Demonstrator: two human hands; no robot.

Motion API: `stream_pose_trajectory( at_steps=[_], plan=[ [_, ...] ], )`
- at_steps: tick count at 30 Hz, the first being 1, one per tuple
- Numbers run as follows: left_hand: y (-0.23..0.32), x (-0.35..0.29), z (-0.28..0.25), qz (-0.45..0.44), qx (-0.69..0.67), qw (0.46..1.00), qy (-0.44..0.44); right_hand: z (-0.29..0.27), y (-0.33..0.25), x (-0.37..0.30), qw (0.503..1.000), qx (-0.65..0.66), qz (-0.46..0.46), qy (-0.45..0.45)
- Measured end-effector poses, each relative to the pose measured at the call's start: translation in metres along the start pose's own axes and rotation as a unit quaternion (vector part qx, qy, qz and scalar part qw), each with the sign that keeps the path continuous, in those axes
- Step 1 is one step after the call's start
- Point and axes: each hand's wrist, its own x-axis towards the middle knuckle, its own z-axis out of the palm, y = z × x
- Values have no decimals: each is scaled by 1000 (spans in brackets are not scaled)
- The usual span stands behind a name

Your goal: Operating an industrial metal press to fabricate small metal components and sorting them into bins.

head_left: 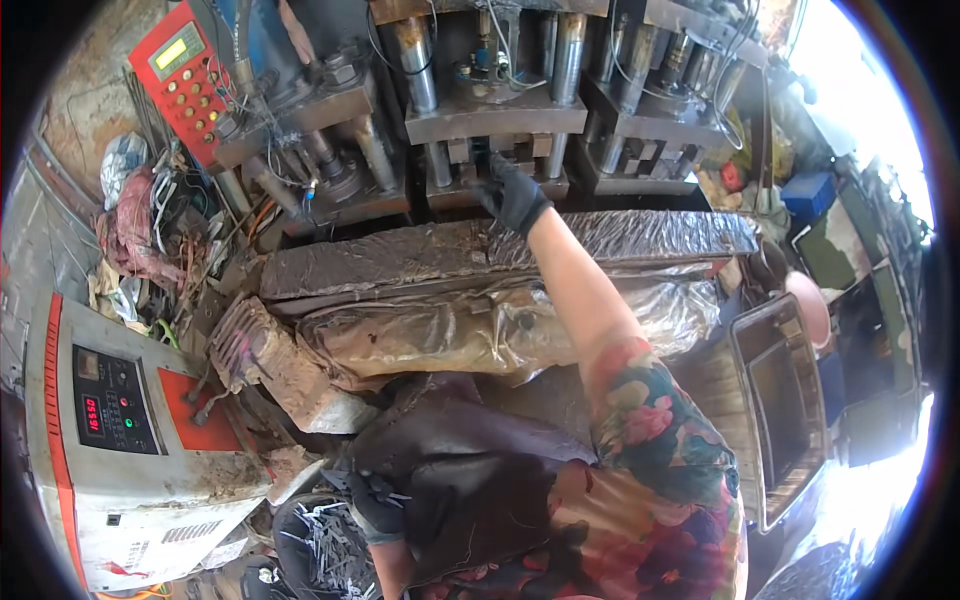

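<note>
The person's right hand (515,195), in a dark glove, reaches forward to the middle hydraulic press (495,122), its fingers just before the gap beneath the thick steel plate, where small metal blocks (459,150) stand. The fingers look partly spread, but whether they touch the press or pinch something small cannot be told. The gloved left hand (375,508) is low beside the lap, curled narrow, with slim pale strips (400,496) showing at its fingers; just beside it, a black tub (287,525) holds a heap of similar grey strips (328,545). A dark smooth sheet (480,500) covers the lap. Between person and presses runs a long ledge (390,258) wrapped in wrinkled dark plastic. At the left, a red control box (175,80) with round buttons stands beside another press (295,125); nearer is a white-and-red cabinet (170,510) with a lit digital display (92,411). On the right are a rectangular bin (785,410), a pink basin (808,310) just beside it, and a blue box (808,194) farther back
</note>
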Motion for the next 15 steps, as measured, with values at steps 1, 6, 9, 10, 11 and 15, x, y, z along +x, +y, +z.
stream_pose_trajectory(
  at_steps=[1, 6, 9, 10, 11, 15],
  plan=[
    [-6, 4, -9, -6, 6, 1000, -5, -2, -9, 14, 997, 73, 11, -9],
    [-27, 17, -23, -45, 92, 994, -29, -30, -21, -16, 989, 138, 3, -61],
    [-7, 8, 4, -2, 177, 984, 28, -24, -8, -98, 994, 66, -80, 33],
    [-1, 1, 33, -18, 136, 990, 20, -57, -28, -119, 990, 67, -106, 69],
    [6, -9, 58, -24, 90, 995, 23, -86, -44, -139, 979, 25, -175, 105],
    [-16, 7, 23, 1, 126, 991, -50, -260, -161, -217, 886, -102, -445, 79]
  ],
)
